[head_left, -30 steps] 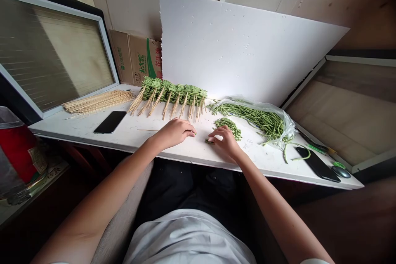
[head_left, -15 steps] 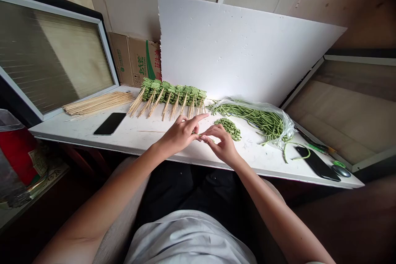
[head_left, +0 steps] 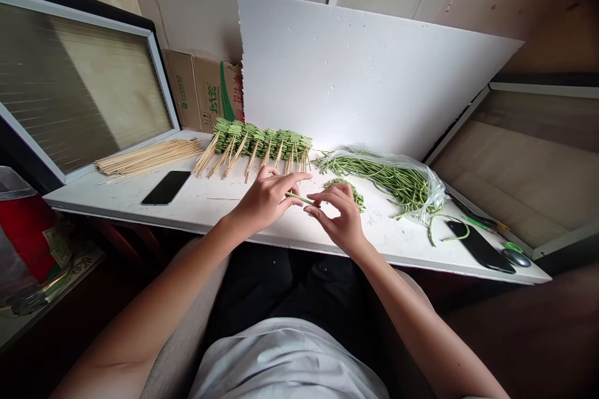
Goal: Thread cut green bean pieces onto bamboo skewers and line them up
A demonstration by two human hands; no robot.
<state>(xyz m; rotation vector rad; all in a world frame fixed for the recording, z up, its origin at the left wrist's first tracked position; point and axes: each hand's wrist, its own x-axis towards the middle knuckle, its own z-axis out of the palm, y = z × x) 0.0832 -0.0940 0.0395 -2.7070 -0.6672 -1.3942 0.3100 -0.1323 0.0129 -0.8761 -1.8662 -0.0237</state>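
Observation:
A short piece of green long bean (head_left: pixel 299 198) lies across the gap between my hands. My left hand (head_left: pixel 266 199) grips its near end, and the fingertips of my right hand (head_left: pixel 339 215) pinch its far end. Just beyond my right hand is a small heap of cut bean pieces (head_left: pixel 349 188). Further right, long beans (head_left: pixel 384 176) spill from a clear plastic bag (head_left: pixel 421 177). Behind my left fingers, a row of bean-wrapped bamboo skewers (head_left: pixel 259 142) lies with the sticks pointing toward me.
The white table (head_left: pixel 116 193) holds a bundle of bamboo skewers (head_left: pixel 150 157) and a black phone (head_left: pixel 167 187) at left, and another phone (head_left: pixel 481 248) at right. A white foam board (head_left: pixel 360 75) leans behind, beside a cardboard box (head_left: pixel 203 90).
My hands have drawn slightly apart, and the bean piece now shows clearly between them. My left fingers have curled in from their extended position. The heap and skewers stay put.

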